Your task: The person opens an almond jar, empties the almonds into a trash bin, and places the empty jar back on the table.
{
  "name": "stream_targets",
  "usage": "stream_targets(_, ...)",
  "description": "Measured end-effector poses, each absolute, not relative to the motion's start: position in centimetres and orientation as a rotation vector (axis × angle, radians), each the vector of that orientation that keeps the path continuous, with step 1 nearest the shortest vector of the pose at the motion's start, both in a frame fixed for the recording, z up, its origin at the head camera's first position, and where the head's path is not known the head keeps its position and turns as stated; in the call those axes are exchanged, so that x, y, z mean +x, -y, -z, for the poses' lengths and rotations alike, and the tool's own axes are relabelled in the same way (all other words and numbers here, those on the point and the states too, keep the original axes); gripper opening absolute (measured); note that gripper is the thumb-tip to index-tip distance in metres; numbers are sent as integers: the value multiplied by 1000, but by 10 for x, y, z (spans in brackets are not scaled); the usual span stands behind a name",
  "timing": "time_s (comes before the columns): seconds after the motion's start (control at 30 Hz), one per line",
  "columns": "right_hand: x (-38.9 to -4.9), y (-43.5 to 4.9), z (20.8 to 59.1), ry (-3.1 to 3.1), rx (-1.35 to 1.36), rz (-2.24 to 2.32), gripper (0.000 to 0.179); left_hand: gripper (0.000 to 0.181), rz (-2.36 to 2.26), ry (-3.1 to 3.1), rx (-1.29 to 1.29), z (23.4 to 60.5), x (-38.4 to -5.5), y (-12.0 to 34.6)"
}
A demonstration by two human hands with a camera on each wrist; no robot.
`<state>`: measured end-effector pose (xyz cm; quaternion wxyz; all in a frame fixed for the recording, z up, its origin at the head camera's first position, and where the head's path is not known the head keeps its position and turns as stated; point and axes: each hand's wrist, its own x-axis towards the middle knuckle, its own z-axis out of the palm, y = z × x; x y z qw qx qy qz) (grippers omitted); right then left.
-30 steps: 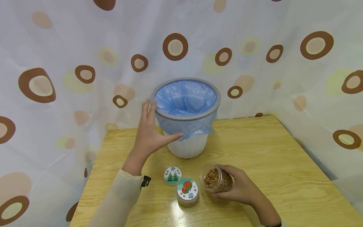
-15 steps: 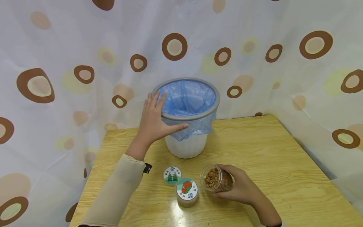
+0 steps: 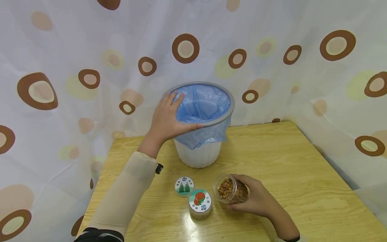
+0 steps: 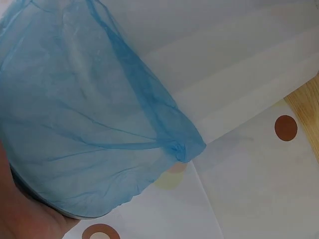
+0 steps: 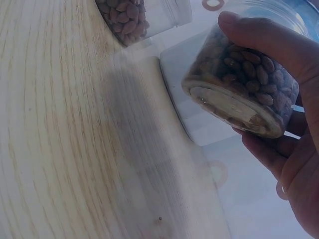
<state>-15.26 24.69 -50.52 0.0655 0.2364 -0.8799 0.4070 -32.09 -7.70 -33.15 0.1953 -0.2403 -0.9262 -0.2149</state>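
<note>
A: What are the hands up to?

B: The left hand (image 3: 167, 119) is spread at the rim (image 3: 231, 104) of the bin (image 3: 198, 156), fingers straight along its left side, thumb reaching across the front. The right hand (image 3: 258, 198) grips the nut jar (image 3: 241, 194), which is uncapped and tilted, its mouth turned toward the left edge of the desk (image 3: 278, 158).

A: And where do things stand?

B: The bin is upright toward the desk's far edge, a blue bag (image 3: 202, 134) folded over its rim. The nut jar is closer to the near edge. A capped jar (image 3: 201, 215) stands just left of it, with a loose lid (image 3: 184, 186) lying just beyond.

A: Any advice on handling?

B: I'd rest the left hand lightly so the bag doesn't slip inward. The nuts (image 3: 225, 189) sit close to the mouth, so I'd tip the jar no further down over the desk; they'd probably roll out.
</note>
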Motion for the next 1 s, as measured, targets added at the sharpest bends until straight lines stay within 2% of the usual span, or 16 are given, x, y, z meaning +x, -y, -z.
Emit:
stream_targets(0.37,-152,-246,502,2655,677,-1251,97,115,474,2663,-661,331,-316,75)
stream_targets(1.0,-163,-265,486,2593,588,-1225,93,114,442,2647,-675,332,-317,76)
